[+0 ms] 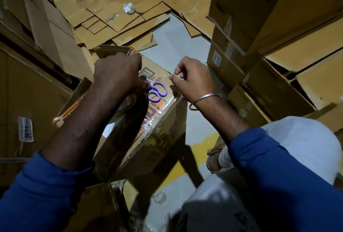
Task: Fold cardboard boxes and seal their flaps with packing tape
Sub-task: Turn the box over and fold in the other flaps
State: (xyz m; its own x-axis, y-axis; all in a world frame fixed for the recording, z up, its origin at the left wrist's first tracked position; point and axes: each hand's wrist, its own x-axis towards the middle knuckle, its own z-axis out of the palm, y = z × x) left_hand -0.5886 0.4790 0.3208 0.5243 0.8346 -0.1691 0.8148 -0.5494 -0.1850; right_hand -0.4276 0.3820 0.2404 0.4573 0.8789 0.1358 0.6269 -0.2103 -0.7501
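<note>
Cardboard box (159, 126) at centre of view, tilted on the grey floor (172, 42), printed top face up, clear packing tape (157, 118) running shiny along its length. Purple-handled scissors (157, 91) on or just over the box top, handles only visible, blades hidden under the left hand. Left hand (118, 73) over the far end of the box, fingers curled downward around something near the scissors; exact grasp not visible. Right hand (193, 79) just right of the scissors above the box's right edge, thumb and forefinger pinched together on a thin strip of clear tape, other fingers loosely curled; metal bangle (204, 100) on that wrist. Blue sleeves (278, 172) on both forearms, pale trousers (304, 150) at lower right. Beyond the box, flattened cardboard sheets (118, 14) spread over the floor, a crumpled white wad (128, 8) lying on them. Stacked brown boxes (278, 33) at right, more cartons (31, 83) at left, yellow floor stripe (202, 148) below the box.
</note>
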